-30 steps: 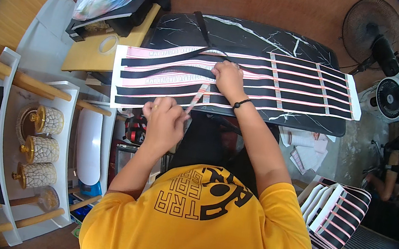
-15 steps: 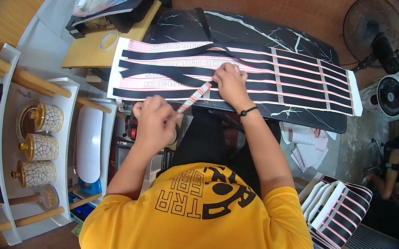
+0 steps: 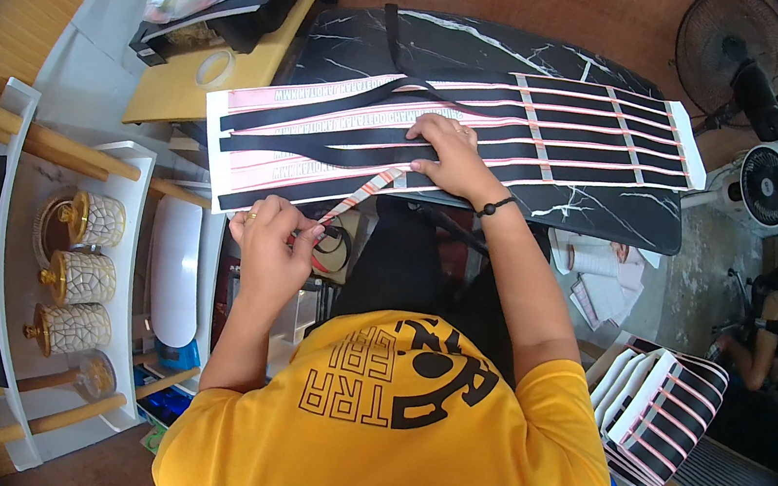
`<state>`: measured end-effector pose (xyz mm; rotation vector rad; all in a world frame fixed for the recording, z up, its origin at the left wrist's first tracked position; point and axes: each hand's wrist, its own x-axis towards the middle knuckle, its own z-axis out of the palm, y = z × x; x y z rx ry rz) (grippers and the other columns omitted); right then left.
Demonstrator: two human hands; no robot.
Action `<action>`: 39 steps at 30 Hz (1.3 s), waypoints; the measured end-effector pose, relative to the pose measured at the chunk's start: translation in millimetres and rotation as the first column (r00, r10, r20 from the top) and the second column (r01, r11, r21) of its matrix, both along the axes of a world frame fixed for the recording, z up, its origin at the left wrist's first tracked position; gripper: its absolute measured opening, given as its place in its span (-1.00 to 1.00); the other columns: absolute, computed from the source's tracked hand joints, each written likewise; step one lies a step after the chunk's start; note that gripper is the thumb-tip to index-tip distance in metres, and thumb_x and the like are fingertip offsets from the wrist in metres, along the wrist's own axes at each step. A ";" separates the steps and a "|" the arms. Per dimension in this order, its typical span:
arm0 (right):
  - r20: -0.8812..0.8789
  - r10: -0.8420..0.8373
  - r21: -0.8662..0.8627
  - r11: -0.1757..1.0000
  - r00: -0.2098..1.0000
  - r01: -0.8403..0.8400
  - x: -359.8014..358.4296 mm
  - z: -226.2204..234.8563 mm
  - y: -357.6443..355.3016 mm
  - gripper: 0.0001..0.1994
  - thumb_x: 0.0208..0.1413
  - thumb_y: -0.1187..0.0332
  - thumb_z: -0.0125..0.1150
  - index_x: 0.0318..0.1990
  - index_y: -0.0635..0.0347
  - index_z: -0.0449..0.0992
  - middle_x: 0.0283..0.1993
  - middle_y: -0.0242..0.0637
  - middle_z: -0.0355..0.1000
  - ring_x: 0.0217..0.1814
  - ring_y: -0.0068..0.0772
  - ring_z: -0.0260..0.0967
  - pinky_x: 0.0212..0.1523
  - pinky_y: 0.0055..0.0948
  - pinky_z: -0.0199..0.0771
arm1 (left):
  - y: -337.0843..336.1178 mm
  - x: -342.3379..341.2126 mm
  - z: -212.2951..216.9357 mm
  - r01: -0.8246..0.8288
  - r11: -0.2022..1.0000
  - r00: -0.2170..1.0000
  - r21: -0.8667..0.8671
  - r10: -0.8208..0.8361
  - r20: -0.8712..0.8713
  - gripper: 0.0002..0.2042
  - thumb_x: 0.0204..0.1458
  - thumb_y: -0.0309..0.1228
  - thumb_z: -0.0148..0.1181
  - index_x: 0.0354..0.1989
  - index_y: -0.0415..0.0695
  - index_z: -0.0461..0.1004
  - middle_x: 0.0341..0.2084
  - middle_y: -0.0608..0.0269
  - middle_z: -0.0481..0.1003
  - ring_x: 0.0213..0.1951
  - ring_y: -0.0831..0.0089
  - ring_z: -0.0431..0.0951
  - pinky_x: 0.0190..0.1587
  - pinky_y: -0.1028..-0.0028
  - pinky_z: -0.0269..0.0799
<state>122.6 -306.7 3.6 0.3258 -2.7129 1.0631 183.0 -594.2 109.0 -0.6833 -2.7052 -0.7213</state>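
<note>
Black marble-look table [image 3: 599, 217], glossy with white veins, carries a long black-and-pink striped sheet [image 3: 561, 133] laid flat across it. The sheet looks like thin printed film or paper, with narrow pink bands between wide black ones and white end margins. Right hand [image 3: 449, 158] lies flat on the sheet near its middle, fingers spread and pressing down, holding nothing. Left hand [image 3: 274, 238] is off the table's near edge, fingers pinched closed on the end of a thin pink-and-white strip [image 3: 361, 195] that runs taut and diagonal up to the sheet just beside the right hand. To peel well, I'd judge: keep the pull low and steady along the strip's line, and keep the pressing hand close to the tear point so the sheet doesn't lift or rip crooked. A tape roll [image 3: 214, 69] sits on the yellow board [image 3: 174, 87] at left.
</note>
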 end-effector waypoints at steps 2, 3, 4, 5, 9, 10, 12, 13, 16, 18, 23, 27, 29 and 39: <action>-0.009 -0.045 0.033 0.998 0.999 0.045 -0.1 0.7 -5.4 -0.57 -0.10 0.37 0.42 -0.04 -0.07 0.43 0.15 -0.36 0.32 0.33 -0.16 0.19 0.30 0.10 -0.03 | -2.3 5.6 6.2 0.141 0.990 0.990 -0.012 -0.140 0.029 -0.87 -0.17 -0.48 0.36 -0.57 -0.09 0.48 -0.47 0.31 0.40 -0.27 0.31 0.41 -0.07 0.27 0.01; 0.001 -0.053 0.027 0.998 0.999 0.053 -0.4 0.8 -6.6 -0.59 -0.09 0.35 0.41 -0.04 -0.08 0.43 0.15 -0.36 0.32 0.32 -0.16 0.19 0.31 0.11 -0.03 | -4.3 10.4 9.9 0.249 0.968 0.968 -0.031 -0.248 0.045 -0.87 -0.18 -0.48 0.36 -0.57 -0.09 0.48 -0.47 0.31 0.39 -0.27 0.30 0.41 -0.08 0.27 0.01; 0.008 -0.064 0.035 0.997 0.998 0.064 -1.6 0.8 -7.9 -0.59 -0.08 0.35 0.41 -0.04 -0.08 0.43 0.15 -0.36 0.32 0.32 -0.17 0.19 0.31 0.11 -0.03 | -7.1 15.8 13.4 0.353 0.934 0.934 -0.046 -0.350 0.063 -0.87 -0.19 -0.48 0.35 -0.57 -0.08 0.48 -0.47 0.31 0.38 -0.27 0.30 0.40 -0.08 0.27 0.01; 0.017 -0.071 0.040 0.997 0.997 0.070 -1.6 0.6 -7.9 -0.60 -0.08 0.35 0.41 -0.04 -0.08 0.44 0.15 -0.37 0.32 0.32 -0.17 0.19 0.31 0.11 -0.03 | -7.4 25.3 15.2 0.417 0.901 0.909 -0.123 -0.411 0.070 -0.87 -0.16 -0.46 0.34 -0.52 -0.09 0.47 -0.44 0.30 0.35 -0.25 0.28 0.39 -0.12 0.20 0.02; -0.007 -0.069 0.057 0.996 0.998 0.069 -0.9 -2.4 -9.3 -0.61 -0.05 0.34 0.39 -0.03 -0.09 0.45 0.14 -0.37 0.33 0.33 -0.18 0.18 0.30 0.14 -0.03 | -8.1 43.1 11.2 0.434 0.886 0.901 -0.166 -0.430 0.060 -0.87 -0.18 -0.47 0.35 -0.58 -0.08 0.47 -0.50 0.27 0.33 -0.33 0.28 0.36 -0.13 0.23 0.02; -0.025 -0.058 0.057 0.997 0.998 0.059 0.1 -3.4 -9.6 -0.62 -0.05 0.34 0.38 -0.03 -0.10 0.45 0.14 -0.37 0.33 0.33 -0.18 0.18 0.29 0.15 -0.03 | -9.2 47.0 9.8 0.423 0.893 0.906 -0.157 -0.416 0.075 -0.86 -0.18 -0.47 0.35 -0.58 -0.09 0.47 -0.50 0.27 0.33 -0.33 0.28 0.36 -0.13 0.23 0.02; -0.052 -0.062 0.087 0.994 0.997 0.066 3.4 -5.3 -7.7 -0.63 -0.03 0.33 0.37 -0.02 -0.10 0.45 0.14 -0.37 0.33 0.32 -0.17 0.19 0.29 0.15 -0.02 | -10.2 57.6 6.6 0.407 0.904 0.913 -0.135 -0.397 0.092 -0.86 -0.17 -0.47 0.36 -0.58 -0.10 0.46 -0.51 0.28 0.33 -0.33 0.27 0.37 -0.14 0.23 0.03; -0.062 -0.066 0.110 0.991 0.996 0.073 3.1 -6.0 -8.4 -0.63 -0.02 0.33 0.36 -0.02 -0.11 0.46 0.14 -0.36 0.33 0.32 -0.17 0.20 0.29 0.15 -0.02 | -12.6 61.5 5.4 0.387 0.911 0.920 -0.145 -0.371 0.128 -0.87 -0.16 -0.47 0.35 -0.57 -0.10 0.47 -0.50 0.28 0.34 -0.32 0.28 0.38 -0.13 0.22 0.03; -0.080 -0.061 0.116 0.991 0.995 0.070 3.4 -8.2 -8.3 -0.64 0.00 0.31 0.36 -0.02 -0.11 0.46 0.15 -0.36 0.33 0.32 -0.17 0.20 0.29 0.14 -0.01 | -20.7 72.8 -0.3 0.339 0.930 0.934 -0.144 -0.315 0.169 -0.89 -0.14 -0.45 0.35 -0.54 -0.11 0.50 -0.49 0.28 0.35 -0.30 0.26 0.40 -0.12 0.21 0.05; -0.083 -0.062 0.100 0.992 0.995 0.071 3.7 -8.8 -7.1 -0.64 -0.01 0.31 0.36 -0.02 -0.10 0.46 0.15 -0.36 0.33 0.31 -0.16 0.20 0.30 0.14 -0.01 | -31.1 79.8 -8.7 0.295 0.945 0.946 -0.141 -0.268 0.183 -0.89 -0.15 -0.44 0.36 -0.52 -0.11 0.52 -0.50 0.26 0.36 -0.29 0.24 0.41 -0.11 0.21 0.05; -0.095 -0.059 0.083 0.994 0.994 0.067 4.4 -8.3 -4.7 -0.65 -0.02 0.30 0.37 -0.04 -0.09 0.48 0.14 -0.36 0.35 0.30 -0.16 0.22 0.30 0.13 -0.01 | -56.6 85.4 -73.7 0.053 0.996 0.730 0.069 -0.086 0.678 -0.87 0.04 -0.39 0.31 -0.25 -0.09 0.64 -0.52 0.38 0.40 -0.41 0.48 0.42 -0.29 0.40 0.23; -0.042 -0.061 0.081 0.995 0.997 0.064 3.1 -7.4 -6.0 -0.65 -0.02 0.30 0.37 -0.03 -0.11 0.48 0.17 -0.36 0.34 0.32 -0.16 0.21 0.33 0.12 -0.03 | -77.0 66.1 -139.5 -0.539 0.783 0.063 0.309 -0.329 0.942 -0.70 0.20 -0.34 0.18 0.10 -0.02 0.52 -0.51 0.52 0.42 -0.47 0.70 0.41 -0.46 0.64 0.25; -0.022 -0.062 0.082 0.995 0.998 0.064 2.9 -7.0 -6.0 -0.64 -0.02 0.30 0.37 -0.02 -0.12 0.48 0.18 -0.37 0.34 0.33 -0.16 0.20 0.35 0.12 -0.05 | -84.4 53.8 -160.8 -0.672 0.696 -0.097 0.254 -0.422 0.901 -0.67 0.23 -0.32 0.11 0.16 0.02 0.46 -0.43 0.50 0.49 -0.42 0.71 0.45 -0.44 0.69 0.26; -0.012 -0.061 0.059 0.996 0.998 0.062 1.7 -6.1 -8.0 -0.62 -0.05 0.30 0.40 -0.02 -0.13 0.50 0.17 -0.37 0.34 0.33 -0.18 0.19 0.32 0.07 -0.04 | -164.3 -38.0 -186.3 -0.816 0.560 0.145 0.144 -0.043 0.988 -0.18 0.10 0.38 -0.17 0.34 -0.03 0.20 0.05 0.21 0.51 -0.01 0.31 0.47 0.11 0.09 0.14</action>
